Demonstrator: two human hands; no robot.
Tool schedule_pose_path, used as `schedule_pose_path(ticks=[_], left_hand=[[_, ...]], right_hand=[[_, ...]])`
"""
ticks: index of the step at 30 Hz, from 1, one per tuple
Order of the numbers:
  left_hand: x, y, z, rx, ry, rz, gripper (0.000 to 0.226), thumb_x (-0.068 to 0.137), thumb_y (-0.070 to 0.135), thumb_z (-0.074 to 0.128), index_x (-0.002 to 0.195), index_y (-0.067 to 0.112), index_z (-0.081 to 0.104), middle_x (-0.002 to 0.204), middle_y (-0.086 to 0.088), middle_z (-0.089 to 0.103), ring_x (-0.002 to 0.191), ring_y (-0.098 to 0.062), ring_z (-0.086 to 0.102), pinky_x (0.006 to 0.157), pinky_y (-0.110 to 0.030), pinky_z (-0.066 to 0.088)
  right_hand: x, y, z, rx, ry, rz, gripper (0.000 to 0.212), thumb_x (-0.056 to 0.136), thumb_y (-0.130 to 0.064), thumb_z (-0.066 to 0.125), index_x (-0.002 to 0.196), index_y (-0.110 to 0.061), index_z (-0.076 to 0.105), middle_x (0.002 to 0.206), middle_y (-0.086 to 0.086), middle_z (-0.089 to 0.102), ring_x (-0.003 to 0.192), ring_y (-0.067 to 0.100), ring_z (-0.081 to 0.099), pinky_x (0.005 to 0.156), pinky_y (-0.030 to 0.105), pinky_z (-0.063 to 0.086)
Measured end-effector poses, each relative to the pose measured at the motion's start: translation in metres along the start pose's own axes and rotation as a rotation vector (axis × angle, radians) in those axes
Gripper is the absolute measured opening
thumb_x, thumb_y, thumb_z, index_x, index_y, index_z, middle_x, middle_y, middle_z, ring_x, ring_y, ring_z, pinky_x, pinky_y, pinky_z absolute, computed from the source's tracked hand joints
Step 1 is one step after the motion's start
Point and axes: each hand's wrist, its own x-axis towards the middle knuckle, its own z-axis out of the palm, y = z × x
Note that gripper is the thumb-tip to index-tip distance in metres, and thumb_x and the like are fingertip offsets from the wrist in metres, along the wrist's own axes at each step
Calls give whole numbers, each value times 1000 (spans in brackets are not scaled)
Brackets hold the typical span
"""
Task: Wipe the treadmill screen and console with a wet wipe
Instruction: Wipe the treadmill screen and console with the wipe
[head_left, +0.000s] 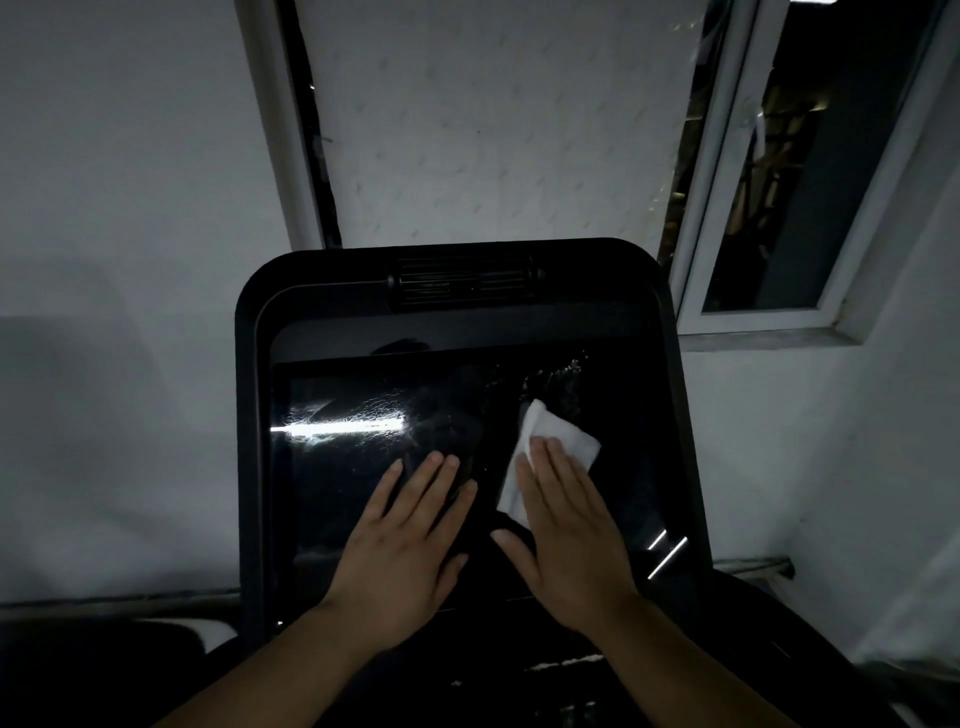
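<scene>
The black treadmill screen (363, 499) fills the middle of the view, set in a dark console frame (249, 415) with a vent at its top. A white wet wipe (556, 441) lies flat on the right half of the glass. My right hand (566, 530) presses on the wipe with flat fingers, covering its lower part. My left hand (410, 535) rests flat on the glass to the left, fingers spread, holding nothing. Wet streaks show on the glass above the wipe.
A white wall stands behind the console. A window with a white frame (711, 208) is at the upper right, its pane partly open. A rail (753, 564) runs along the wall behind the console. The lower console (571, 675) is dark and hard to make out.
</scene>
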Motion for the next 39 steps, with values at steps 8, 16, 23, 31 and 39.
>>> schedule_pose_path(ticks=[8,16,23,31,39], left_hand=[[-8,6,-15,-50,89,15,71,99,49,54,158,15,37,170,-12,24,159,-27,16,123,-56,26],[-28,-8,-16,-31,98,-7,71,99,47,54,158,13,37,169,-12,26,159,-28,19,121,-56,29],[-35,-9,-21,-10,79,18,72,100,51,51,160,14,33,170,-13,24,159,-28,19,122,-55,27],[-42,-15,-17,-24,125,46,69,100,48,52,157,11,38,168,-13,30,157,-29,25,119,-56,30],[-37,-14,-24,-33,147,40,69,102,48,50,158,11,36,168,-12,28,157,-28,24,121,-54,27]], right_hand=[[20,-5,-5,6,7,174,86,103,-67,30,162,-5,27,171,19,19,160,32,12,128,51,22],[28,19,-10,-106,-11,-8,80,104,-66,34,161,-10,32,169,19,25,160,32,16,127,52,26],[81,32,-22,-105,16,289,88,102,-68,23,162,-2,22,170,23,20,160,35,11,129,52,17],[107,-15,-10,-58,39,-89,84,104,-66,26,160,-4,33,170,17,23,161,29,11,129,49,18],[98,52,-27,-92,36,330,91,100,-70,18,162,-3,20,171,22,17,160,35,10,130,51,16]])
